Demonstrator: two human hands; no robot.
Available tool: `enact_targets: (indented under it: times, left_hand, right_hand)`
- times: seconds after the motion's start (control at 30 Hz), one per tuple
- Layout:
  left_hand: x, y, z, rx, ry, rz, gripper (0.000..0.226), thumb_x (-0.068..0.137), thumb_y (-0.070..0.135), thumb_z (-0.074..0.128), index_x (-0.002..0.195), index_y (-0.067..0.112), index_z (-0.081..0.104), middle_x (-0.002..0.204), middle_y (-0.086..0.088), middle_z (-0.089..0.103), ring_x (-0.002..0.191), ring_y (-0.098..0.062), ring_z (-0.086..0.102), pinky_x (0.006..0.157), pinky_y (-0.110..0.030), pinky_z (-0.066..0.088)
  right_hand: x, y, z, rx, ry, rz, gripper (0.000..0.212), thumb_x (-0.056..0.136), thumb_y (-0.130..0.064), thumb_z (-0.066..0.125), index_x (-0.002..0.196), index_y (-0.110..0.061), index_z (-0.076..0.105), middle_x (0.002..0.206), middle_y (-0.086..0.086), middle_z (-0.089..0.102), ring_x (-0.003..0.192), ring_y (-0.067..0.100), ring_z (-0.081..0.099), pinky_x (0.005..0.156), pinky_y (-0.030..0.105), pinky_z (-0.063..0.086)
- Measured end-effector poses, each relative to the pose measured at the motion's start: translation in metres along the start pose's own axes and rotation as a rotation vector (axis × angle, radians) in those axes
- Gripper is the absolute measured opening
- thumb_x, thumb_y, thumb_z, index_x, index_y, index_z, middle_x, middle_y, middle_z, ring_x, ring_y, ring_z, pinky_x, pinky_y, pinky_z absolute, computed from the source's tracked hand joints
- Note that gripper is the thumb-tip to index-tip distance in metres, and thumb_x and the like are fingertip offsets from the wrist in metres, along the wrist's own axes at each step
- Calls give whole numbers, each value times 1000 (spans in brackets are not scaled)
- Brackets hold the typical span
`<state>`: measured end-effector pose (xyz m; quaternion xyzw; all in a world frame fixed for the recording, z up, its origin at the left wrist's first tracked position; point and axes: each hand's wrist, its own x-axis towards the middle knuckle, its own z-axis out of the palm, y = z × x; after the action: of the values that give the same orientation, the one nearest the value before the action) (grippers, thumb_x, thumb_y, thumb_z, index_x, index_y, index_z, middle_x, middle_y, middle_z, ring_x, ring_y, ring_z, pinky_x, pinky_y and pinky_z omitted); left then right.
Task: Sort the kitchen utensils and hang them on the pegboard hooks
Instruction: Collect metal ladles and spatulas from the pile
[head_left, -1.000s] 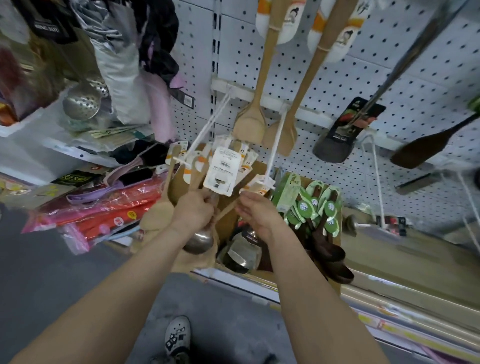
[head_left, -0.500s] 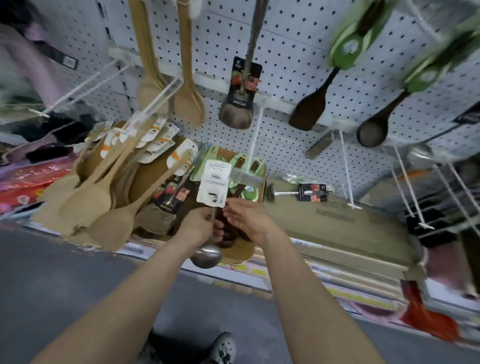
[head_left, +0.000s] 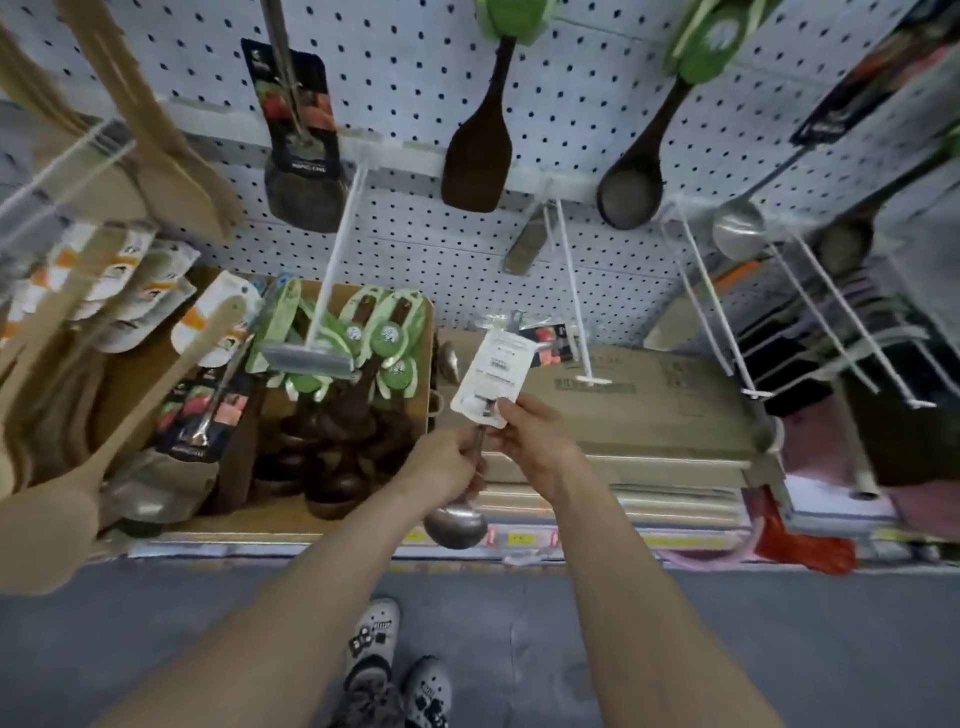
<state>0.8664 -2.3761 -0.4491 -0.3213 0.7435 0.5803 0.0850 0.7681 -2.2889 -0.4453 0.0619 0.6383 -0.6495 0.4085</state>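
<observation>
Two hands (head_left: 447, 462) (head_left: 535, 444) grip ladle (head_left: 456, 525) | white pegboard (head_left: 415, 67) | grey floor (head_left: 805, 634)

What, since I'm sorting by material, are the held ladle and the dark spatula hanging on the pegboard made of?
The shiny grey ladle looks like polished metal, probably stainless steel: its bowl mirrors light. The dark brown flat spatula on the white pegboard looks like stained wood, matte, without glare; dark plastic is possible.
</observation>
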Motion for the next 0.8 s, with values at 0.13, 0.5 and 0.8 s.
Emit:
enact_targets:
  times: [0.13, 0.5, 0.8]
  left_hand:
    - [38, 5, 15, 26, -18, 62, 17, 96, 17, 57, 102, 17, 73, 91, -4, 71, 84, -18, 64, 73, -27, 47]
    - [92, -9, 23, -481, -293, -262, 21, 99, 2, 49, 110, 4, 67, 82, -9, 67, 60, -10, 64, 56, -19, 56]
    - [119, -14, -4, -594, -145, -310, 26, 91, 25, 68, 116, 20, 62, 121, -10, 62, 110, -28, 62, 81, -44, 59]
  right_hand:
    - [29, 0, -34, 212, 42, 78, 25, 103, -21, 47, 118, -6, 60, 88, 9, 64, 66, 13, 58, 53, 20, 48]
    - [92, 35, -74, 395, 42, 145, 11, 99, -16, 57, 94, -9, 63, 71, 2, 66, 50, 4, 55, 45, 13, 44]
    - [142, 16, -87, 534, 433, 33, 17, 99, -6, 55, 82, -9, 57, 75, 6, 57, 34, 2, 51, 37, 12, 42]
